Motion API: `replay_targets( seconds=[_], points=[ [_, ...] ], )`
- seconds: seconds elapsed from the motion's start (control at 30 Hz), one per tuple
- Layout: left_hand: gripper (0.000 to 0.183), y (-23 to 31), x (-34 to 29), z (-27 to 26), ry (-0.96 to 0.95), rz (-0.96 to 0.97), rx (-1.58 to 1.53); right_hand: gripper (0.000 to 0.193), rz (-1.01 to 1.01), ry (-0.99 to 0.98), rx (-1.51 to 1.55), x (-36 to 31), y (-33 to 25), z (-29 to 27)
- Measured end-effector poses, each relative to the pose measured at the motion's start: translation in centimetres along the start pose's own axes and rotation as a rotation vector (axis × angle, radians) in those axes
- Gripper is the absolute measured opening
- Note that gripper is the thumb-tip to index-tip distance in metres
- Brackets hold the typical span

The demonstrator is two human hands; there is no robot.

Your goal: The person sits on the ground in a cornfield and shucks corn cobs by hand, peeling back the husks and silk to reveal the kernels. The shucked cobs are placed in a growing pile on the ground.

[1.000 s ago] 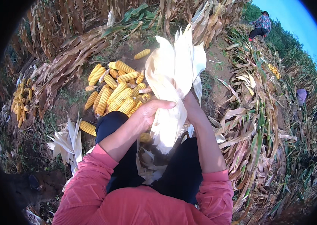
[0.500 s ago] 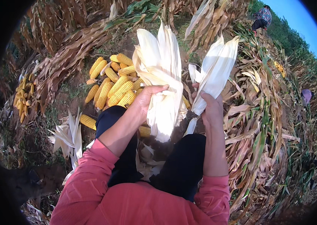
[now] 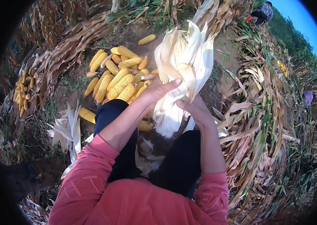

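Out in a corn field, seen from the head cam, tall dry corn plants (image 3: pixel 42 22) stand at the top L, w/ a long heap of flat brown stalks (image 3: pixel 68 41) in front & blue sky (image 3: pixel 304 22) at the top R. Far off near the sky, a person (image 3: pixel 262 15) in a spotty top & dark pants bends over. Mid-pic, a big bunch of white husks (image 3: pixel 184 60) is up in the air over the dirt, just past the knees (image 3: pixel 113 112). L hand (image 3: pixel 160 92) grips its L side, thumb on the front. R hand (image 3: pixel 197 108) grips it low on the R, thumb on the front too; its other fingers are mostly hid, so can't tell how they bend. Just L of the bunch is a pile of yellow corn cobs (image 3: pixel 119 82), w/ one loose cob (image 3: pixel 147 39) up past it & another cob (image 3: pixel 87 115) by the L knee. More husks (image 3: pixel 66 129) lie near that one. A small corn heap (image 3: pixel 23 88) is far L, & lots of dry leaves (image 3: pixel 254 123) lie on the R
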State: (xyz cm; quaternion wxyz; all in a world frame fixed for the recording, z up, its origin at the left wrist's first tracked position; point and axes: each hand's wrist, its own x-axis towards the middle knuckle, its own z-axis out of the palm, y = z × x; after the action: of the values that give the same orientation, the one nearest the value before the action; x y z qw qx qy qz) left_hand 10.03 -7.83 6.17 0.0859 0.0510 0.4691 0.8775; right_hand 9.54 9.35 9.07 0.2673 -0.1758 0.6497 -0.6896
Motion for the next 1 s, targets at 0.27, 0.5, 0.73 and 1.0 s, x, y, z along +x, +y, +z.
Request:
replay_targets(
  seconds=[0.27, 0.5, 0.73, 1.0],
  points=[
    [0.09, -3.7, 5.8, 1.9, -0.248, 0.208, 0.611, 0.073, -0.039, 0.251, -0.295, -1.7, 2.3, -7.5],
    [0.087, -19.1, 10.4, -0.5, -0.367, 0.081, 0.63, 0.053, -0.126, 0.4, -0.833, -5.7, 12.7, -15.5],
    [0.074, -24.3, 10.8, -1.4, -0.47, -0.056, 0.471, 0.055, -0.061, 0.454, -0.673, -5.6, 23.5, -19.1],
    [0.069, -34.5, 8.6, -8.5, -0.501, -0.283, 0.625, 0.049, -0.046, 0.295, -0.84, -5.4, 36.3, -18.7]
  ],
)
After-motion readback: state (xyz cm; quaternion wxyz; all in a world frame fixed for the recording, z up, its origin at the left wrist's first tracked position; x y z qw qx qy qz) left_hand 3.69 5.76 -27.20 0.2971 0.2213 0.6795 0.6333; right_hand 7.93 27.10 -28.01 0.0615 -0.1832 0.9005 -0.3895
